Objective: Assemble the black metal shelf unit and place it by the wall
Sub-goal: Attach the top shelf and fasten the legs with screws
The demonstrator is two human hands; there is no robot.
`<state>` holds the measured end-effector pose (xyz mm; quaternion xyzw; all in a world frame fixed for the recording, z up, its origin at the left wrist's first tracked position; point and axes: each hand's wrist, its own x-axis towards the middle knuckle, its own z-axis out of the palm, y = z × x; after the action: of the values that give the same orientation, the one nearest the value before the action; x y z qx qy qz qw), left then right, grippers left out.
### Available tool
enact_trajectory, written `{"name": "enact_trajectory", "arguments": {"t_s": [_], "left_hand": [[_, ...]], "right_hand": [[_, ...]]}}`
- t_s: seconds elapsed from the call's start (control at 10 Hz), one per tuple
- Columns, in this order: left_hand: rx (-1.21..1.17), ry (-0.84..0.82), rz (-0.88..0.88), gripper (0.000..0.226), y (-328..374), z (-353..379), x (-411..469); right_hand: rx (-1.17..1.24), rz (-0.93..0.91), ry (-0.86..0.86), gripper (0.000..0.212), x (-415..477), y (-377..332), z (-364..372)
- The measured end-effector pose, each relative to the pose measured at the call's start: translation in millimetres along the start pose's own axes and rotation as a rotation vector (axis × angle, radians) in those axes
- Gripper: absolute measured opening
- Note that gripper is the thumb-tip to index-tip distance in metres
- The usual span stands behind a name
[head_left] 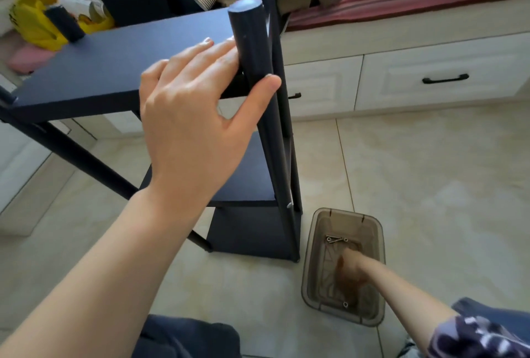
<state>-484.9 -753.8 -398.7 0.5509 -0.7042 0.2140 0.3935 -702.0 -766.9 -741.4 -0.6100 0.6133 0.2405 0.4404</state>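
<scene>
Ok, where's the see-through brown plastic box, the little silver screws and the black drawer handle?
See-through brown plastic box [348,221]: head view, its far wall.
Little silver screws [337,239]: head view, middle of the crossed pair.
Black drawer handle [445,78]: head view, middle of its bar.

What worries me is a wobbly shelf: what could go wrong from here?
Only the left hand steadies the shelf unit, gripping one post near its top; while the other hand reaches down, the unit could tip or twist. The right hand is blurred inside the bin, where a few screws lie loose; a hasty grab might fumble one onto the floor.
</scene>
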Motion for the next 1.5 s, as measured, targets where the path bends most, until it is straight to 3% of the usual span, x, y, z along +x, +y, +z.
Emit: {"name": "enact_trajectory", "arguments": {"t_s": [0.2,0.5,0.8,1.1,1.3,1.5], "left_hand": [[-0.011,-0.001,0.014,0.049,-1,1,-1],[-0.045,-0.015,0.005,0.048,-2,1,-2],[-0.046,-0.027,-0.002,0.048,-2,0,-1],[-0.045,-0.030,-0.027,0.047,0,0,-1],[-0.069,-0.040,-0.051,0.049,2,-2,0],[-0.026,-0.060,-0.040,0.055,3,-4,0]], "right_hand": [[-0.168,-0.026,0.017,0.043,13,3,39],[-0.485,-0.236,0.034,0.037,12,10,54],[-0.564,-0.341,0.068,0.033,23,19,48],[-0.198,-0.330,0.341,0.024,9,4,0],[0.033,-0.428,0.457,0.012,-18,-28,-40],[0.708,-0.614,0.710,0.009,-95,-83,-114]]}}
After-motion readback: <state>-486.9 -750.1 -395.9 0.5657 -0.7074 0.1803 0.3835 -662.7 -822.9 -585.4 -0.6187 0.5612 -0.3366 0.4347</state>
